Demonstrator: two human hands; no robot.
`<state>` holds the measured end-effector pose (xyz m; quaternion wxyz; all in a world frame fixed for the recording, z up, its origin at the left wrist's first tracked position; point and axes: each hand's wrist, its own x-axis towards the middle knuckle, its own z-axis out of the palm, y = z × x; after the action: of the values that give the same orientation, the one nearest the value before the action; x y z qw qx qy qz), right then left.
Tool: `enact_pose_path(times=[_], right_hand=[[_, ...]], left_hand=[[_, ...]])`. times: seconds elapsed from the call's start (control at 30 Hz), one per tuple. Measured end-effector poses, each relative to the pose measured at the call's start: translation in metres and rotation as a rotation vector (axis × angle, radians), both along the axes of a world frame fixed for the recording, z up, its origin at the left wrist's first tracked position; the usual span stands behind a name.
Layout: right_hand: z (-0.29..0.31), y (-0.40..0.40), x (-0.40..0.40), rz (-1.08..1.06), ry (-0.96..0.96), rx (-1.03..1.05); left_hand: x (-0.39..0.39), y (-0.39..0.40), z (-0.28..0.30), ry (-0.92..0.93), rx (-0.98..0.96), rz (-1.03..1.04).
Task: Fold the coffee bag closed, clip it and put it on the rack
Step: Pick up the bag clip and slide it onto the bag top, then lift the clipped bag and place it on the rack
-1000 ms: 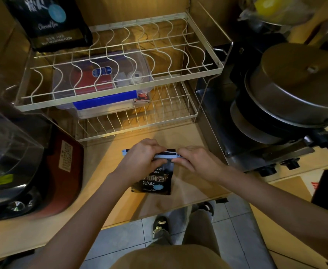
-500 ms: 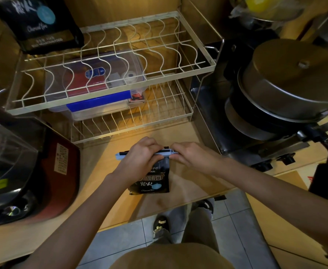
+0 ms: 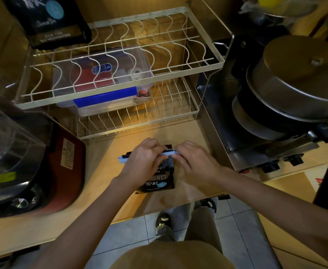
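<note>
- Your left hand (image 3: 143,162) curls over the top of the bag (image 3: 159,179), fingers bent and pinching the clip (image 3: 149,155) along the folded edge.
- Your right hand (image 3: 193,159) meets it from the other side, fingertips (image 3: 175,156) pressed on the clip's right end, so both hands grasp clip and bag top together.
- The bag is small, glossy and black, with pale lettering and a light blue spot low on its face; it stands at the bench's (image 3: 105,152) front edge, near the middle, its base on the wood.
- The clip is a long, thin, pale blue plastic bar with a dark strip along it; it lies across the bag's top and sticks out past your left hand.
- The bench is smooth, light wood, with grey floor tiles beyond its front edge.
- The rack (image 3: 120,90) sits toward the back of the bench, behind the bag and apart from it: thin cream-coated wire in two tiers, wavy dividers above, straight ones below.
- A clear plastic box (image 3: 101,101) with a blue lid edge rests on the lower tier.
- A second, larger black bag (image 3: 48,22) stands at the rack's back left corner.
- At the right end, a round metal pot (image 3: 299,82) with a flat lid sits on a steel appliance.
- At the left end stands a dark red appliance (image 3: 66,162) with a clear curved cover.
</note>
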<state>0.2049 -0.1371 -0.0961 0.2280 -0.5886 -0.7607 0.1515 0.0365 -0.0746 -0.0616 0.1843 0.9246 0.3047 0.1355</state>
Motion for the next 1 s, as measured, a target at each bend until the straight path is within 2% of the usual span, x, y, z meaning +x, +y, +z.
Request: enact_pose_path(times=[0.17,0.23,0.33,0.37,0.5,0.57,0.63,0.7,0.77,0.8,0.87,1.0], right_hand=[[0.001,0.004,0.005,-0.019,-0.039,-0.092],[-0.001,0.005,0.006,-0.115,0.141,-0.254],[-0.009,-0.003,0.004,-0.238,0.626,-0.553],[-0.013,-0.006,0.002,-0.24,0.694,-0.626],[-0.032,-0.015,-0.016,-0.191,0.708,-0.735],[-0.039,-0.016,-0.023,-0.193,0.711,-0.732],[-0.044,-0.017,-0.027,-0.218,0.731,-0.708],[-0.047,-0.016,-0.029,-0.26,0.75,-0.687],[-0.05,-0.013,-0.029,-0.268,0.747,-0.676],[-0.05,-0.012,-0.029,-0.264,0.74,-0.671],[-0.052,-0.01,-0.029,-0.258,0.714,-0.661],[-0.053,-0.007,-0.029,-0.275,0.704,-0.687]], left_hand=[[0.003,0.001,-0.005,-0.007,0.03,0.0],[0.003,0.002,-0.007,-0.01,0.037,0.02],[0.003,0.004,-0.008,0.0,0.006,0.064],[0.003,0.005,-0.008,-0.003,-0.016,0.072],[-0.004,0.008,-0.007,0.03,-0.066,0.071],[-0.018,0.011,-0.01,0.019,-0.092,0.173],[-0.038,0.012,-0.016,-0.076,-0.249,0.355],[-0.06,0.01,-0.03,-0.182,-0.56,0.518],[-0.077,0.004,-0.05,-0.208,-0.881,0.548],[-0.081,-0.001,-0.061,-0.2,-0.971,0.497],[-0.079,-0.011,-0.08,-0.193,-1.032,0.445],[-0.067,-0.018,-0.093,-0.295,-1.037,0.539]])
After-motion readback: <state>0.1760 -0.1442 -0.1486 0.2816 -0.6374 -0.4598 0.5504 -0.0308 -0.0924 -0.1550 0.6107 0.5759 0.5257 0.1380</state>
